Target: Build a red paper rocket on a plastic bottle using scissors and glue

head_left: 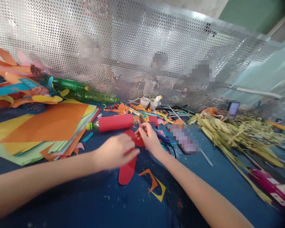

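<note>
My left hand (116, 151), blurred by motion, hovers over a red paper strip with a rounded end (127, 172). Its fingers are loosely bent and apart, and I see nothing in them. My right hand (150, 139) is just to the right, thumb and fingertips pinched together above another part of the red paper (139, 141). What the pinch holds, if anything, is too small to make out. Behind my hands lies a plastic bottle wrapped in red paper (116, 123), its green cap to the left. A dark blue tool (163, 137) with a black cord sits partly hidden behind my right hand.
Stacked coloured paper (45, 123) lies left, below paper-decorated bottle models (26, 84). Green bottles (68, 85) rest by the perforated metal screen (133, 41). Paper scraps (154, 185), a phone (185, 138), dried husks (223, 136) and a magenta object (270, 186) also occupy the blue table.
</note>
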